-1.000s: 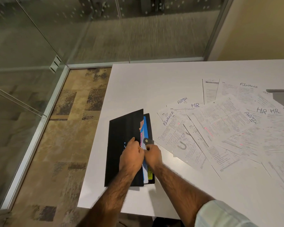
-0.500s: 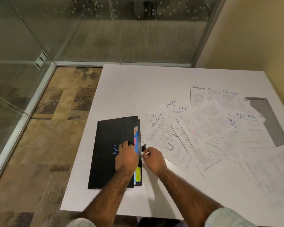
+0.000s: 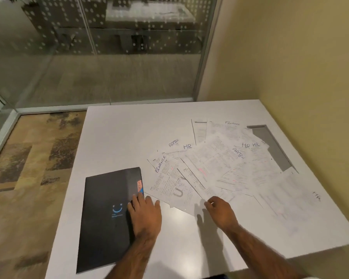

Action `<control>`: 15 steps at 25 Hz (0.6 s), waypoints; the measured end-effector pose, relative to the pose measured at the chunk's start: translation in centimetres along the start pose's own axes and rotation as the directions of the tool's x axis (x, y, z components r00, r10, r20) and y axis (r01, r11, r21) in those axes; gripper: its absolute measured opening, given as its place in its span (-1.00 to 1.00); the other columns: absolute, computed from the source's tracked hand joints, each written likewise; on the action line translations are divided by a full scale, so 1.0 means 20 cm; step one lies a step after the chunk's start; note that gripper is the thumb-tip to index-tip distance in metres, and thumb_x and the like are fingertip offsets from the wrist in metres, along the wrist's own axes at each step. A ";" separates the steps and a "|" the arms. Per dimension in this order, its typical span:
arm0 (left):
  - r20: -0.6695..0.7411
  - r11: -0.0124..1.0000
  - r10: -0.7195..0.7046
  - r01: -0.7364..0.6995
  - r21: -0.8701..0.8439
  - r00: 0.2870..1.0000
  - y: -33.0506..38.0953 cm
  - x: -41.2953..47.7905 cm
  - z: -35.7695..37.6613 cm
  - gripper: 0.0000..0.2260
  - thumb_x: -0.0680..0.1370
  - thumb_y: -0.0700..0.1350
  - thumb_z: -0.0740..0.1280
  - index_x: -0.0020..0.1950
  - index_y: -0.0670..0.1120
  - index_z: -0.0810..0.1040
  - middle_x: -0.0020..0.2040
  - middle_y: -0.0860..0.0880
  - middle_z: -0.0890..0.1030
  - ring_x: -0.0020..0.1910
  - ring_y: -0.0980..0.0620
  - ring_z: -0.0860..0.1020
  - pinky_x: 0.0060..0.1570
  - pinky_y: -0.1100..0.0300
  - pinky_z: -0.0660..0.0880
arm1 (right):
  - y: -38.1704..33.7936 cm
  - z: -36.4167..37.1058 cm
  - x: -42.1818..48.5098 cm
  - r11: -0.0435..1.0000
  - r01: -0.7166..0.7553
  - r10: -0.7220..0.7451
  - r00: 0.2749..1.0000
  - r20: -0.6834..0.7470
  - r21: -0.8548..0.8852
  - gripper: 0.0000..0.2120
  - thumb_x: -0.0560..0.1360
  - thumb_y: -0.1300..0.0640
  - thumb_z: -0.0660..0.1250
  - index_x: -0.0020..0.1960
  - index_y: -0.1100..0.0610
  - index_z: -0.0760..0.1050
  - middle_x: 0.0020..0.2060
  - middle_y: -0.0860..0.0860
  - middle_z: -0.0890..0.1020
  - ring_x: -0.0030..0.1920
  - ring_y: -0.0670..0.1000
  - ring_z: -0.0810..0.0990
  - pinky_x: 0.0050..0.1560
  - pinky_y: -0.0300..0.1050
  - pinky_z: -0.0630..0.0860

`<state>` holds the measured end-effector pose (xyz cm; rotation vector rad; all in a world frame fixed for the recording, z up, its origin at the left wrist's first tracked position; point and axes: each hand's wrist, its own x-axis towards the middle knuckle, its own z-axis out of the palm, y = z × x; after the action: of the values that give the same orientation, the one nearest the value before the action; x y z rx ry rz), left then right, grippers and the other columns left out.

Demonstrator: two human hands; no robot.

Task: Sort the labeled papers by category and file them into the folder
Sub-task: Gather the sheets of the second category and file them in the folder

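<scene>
**Work Surface Status: Folder Closed, Papers Spread**

The white rectangular table (image 3: 117, 133) is occupying most of the view, standing in a corner between a glass partition wall (image 3: 101, 57) and a pale yellow painted wall (image 3: 290, 57). A grey rectangular recessed panel (image 3: 270, 146) is sitting in the tabletop near the right edge, partly covered by paper.

The loose white printed papers (image 3: 214, 168) are lying fanned and overlapping across the right half of the table. Handwritten labels are showing at their top edges: FINANCE, ADMIN and HR, each appearing on more than one sheet. One more sheet is lying apart at the far right; its marking is too blurred to read.

The black flat card folder (image 3: 105, 208) is lying closed on the left part of the table, just beside the nearest sheet of the spread. A blue smile-shaped logo is showing on its cover. Coloured tab edges, one pinkish and one blue, are protruding at its upper right edge.

The left hand (image 3: 145, 214) is resting palm down, fingers extended, on the folder's right edge, gripping nothing. The right hand (image 3: 220, 212) is hovering over the table at the near edge of the papers with fingers curled loosely; whether it is pinching anything cannot be determined.
</scene>
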<state>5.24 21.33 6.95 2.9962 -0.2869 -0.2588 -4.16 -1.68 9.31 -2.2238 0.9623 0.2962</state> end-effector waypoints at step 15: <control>0.304 0.930 0.368 -0.350 -0.113 0.879 0.99 0.24 -0.03 -0.14 0.45 0.44 -0.31 0.66 0.01 -0.11 0.66 -0.05 -0.25 0.64 -0.11 -0.22 0.57 -0.12 -0.12 | 0.47 -0.58 0.38 0.995 -0.030 0.042 0.992 -0.121 0.097 -0.23 0.59 -0.28 0.22 0.64 0.10 0.08 0.59 0.05 0.28 0.58 0.12 0.23 0.52 0.17 0.27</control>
<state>6.40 1.13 9.40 2.7602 -0.8422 -0.7000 -6.17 -18.36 9.81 -2.1594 1.0609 0.1276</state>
